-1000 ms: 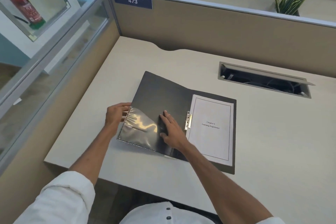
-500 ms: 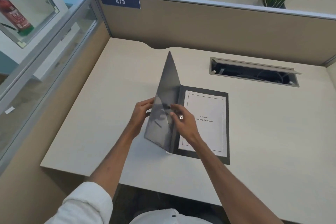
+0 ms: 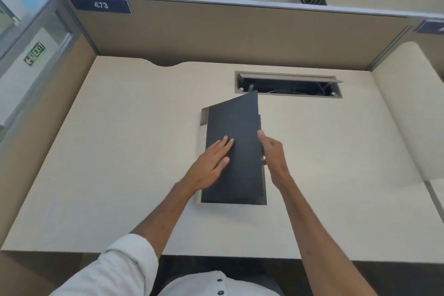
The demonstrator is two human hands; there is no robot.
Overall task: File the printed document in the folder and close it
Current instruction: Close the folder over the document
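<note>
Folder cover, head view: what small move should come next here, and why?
Probably press the cover flat. The folder is folded over, yet its far right corner stands raised above the desk. The left hand lies flat on the cover; the right hand holds the right edge. Sliding the left palm toward that corner would likely finish closing it.

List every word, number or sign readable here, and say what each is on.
"473": white digits on the dark blue plate on the beige partition.
"EXIT", seen mirrored: green sign behind the left glass panel.
Second blue plate, far right: cut off, unreadable.
Closed black folder: no text visible.
</note>
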